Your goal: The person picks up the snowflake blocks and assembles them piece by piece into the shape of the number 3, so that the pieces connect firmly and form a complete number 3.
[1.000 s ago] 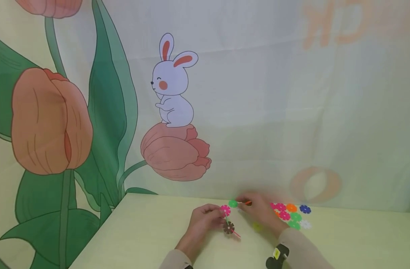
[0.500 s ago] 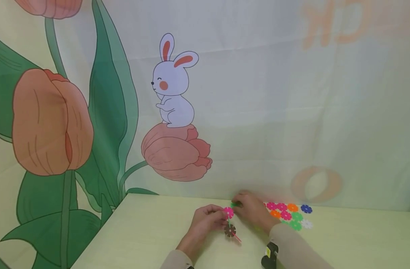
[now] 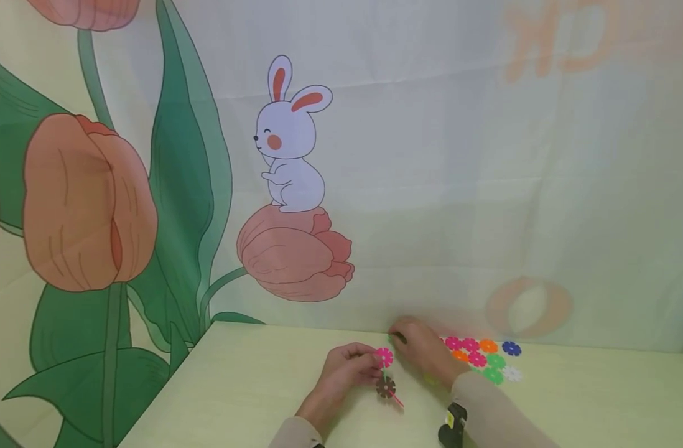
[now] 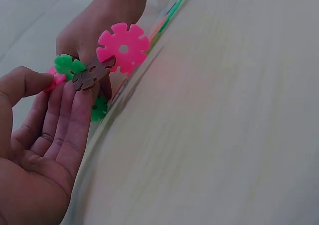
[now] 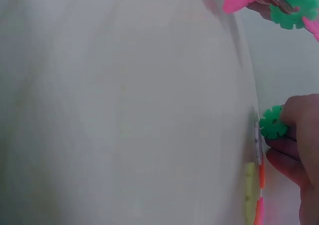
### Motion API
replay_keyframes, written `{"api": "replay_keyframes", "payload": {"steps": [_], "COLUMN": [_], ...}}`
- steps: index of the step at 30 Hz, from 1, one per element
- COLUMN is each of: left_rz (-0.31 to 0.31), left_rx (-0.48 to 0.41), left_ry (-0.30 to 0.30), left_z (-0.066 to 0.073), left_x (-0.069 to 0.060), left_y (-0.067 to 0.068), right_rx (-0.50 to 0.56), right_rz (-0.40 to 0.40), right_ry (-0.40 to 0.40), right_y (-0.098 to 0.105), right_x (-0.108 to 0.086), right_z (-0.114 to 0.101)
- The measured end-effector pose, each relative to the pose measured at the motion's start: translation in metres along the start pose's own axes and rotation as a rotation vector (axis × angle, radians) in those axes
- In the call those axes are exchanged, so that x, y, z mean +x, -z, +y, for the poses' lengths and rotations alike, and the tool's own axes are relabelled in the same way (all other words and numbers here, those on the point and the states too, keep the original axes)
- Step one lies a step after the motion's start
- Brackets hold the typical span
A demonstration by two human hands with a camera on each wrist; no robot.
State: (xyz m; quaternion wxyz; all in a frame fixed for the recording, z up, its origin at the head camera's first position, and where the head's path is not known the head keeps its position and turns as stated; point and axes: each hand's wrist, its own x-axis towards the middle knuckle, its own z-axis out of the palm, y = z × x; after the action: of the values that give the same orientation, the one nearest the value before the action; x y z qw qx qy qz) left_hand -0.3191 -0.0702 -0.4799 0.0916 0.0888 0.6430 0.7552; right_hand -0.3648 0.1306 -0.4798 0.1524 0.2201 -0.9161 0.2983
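Note:
My left hand (image 3: 347, 367) pinches a joined chain of notched flower-shaped plastic discs. At the thumb is a pink disc (image 3: 383, 357), then a green disc (image 4: 69, 66), a brown disc (image 3: 385, 387) and a second pink disc (image 4: 123, 48) at the free end. The discs slot together at angles, and the chain is held above the table. To its right, my right hand (image 3: 422, 348) bends over the table's far side, thumb and fingertips pinching a loose green disc (image 5: 273, 122). In the head view that hand hides most of this disc.
Loose discs lie right of my right hand, among them an orange disc (image 3: 488, 346), a blue disc (image 3: 511, 348), a white disc (image 3: 512, 373) and a green disc (image 3: 493, 376). A printed cloth (image 3: 431, 186) hangs behind the pale table (image 3: 218, 386).
My right hand has moved a little left and now covers most of the green disc that showed beside its fingertips. My left hand and the chain have shifted slightly right and toward me.

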Motion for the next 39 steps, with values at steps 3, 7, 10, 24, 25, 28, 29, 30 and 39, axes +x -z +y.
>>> {"api": "replay_keyframes", "payload": {"steps": [3, 7, 10, 24, 25, 28, 29, 30, 39], "left_rz": [-0.007, -0.016, -0.028, -0.032, -0.032, -0.031, -0.032, -0.033, -0.042], "left_rx": [0.004, 0.011, 0.011, 0.009, 0.010, 0.011, 0.011, 0.011, 0.016], "left_ry": [0.004, 0.009, 0.010, 0.014, 0.013, 0.015, 0.015, 0.014, 0.009], "left_z": [-0.001, -0.002, -0.004, -0.011, -0.011, -0.011, -0.011, -0.011, -0.012], "left_x": [0.000, -0.001, -0.002, -0.001, -0.002, -0.002, -0.002, -0.002, -0.003], "left_y": [-0.002, -0.005, -0.008, -0.016, -0.016, -0.016, -0.016, -0.016, -0.012], "right_rx": [0.054, 0.183, 0.311, 0.747, 0.762, 0.786, 0.796, 0.799, 0.805], "right_rz": [0.025, 0.099, 0.146, 0.150, 0.145, 0.132, 0.130, 0.128, 0.131], "right_ry": [-0.014, -0.072, -0.124, -0.355, -0.360, -0.377, -0.382, -0.387, -0.391], "right_y": [0.003, 0.010, 0.018, 0.027, 0.026, 0.024, 0.023, 0.023, 0.021], "right_x": [-0.005, -0.015, -0.023, -0.063, -0.065, -0.068, -0.068, -0.069, -0.069], "right_z": [0.001, 0.000, -0.004, -0.001, -0.001, -0.001, -0.001, -0.002, -0.003]}}
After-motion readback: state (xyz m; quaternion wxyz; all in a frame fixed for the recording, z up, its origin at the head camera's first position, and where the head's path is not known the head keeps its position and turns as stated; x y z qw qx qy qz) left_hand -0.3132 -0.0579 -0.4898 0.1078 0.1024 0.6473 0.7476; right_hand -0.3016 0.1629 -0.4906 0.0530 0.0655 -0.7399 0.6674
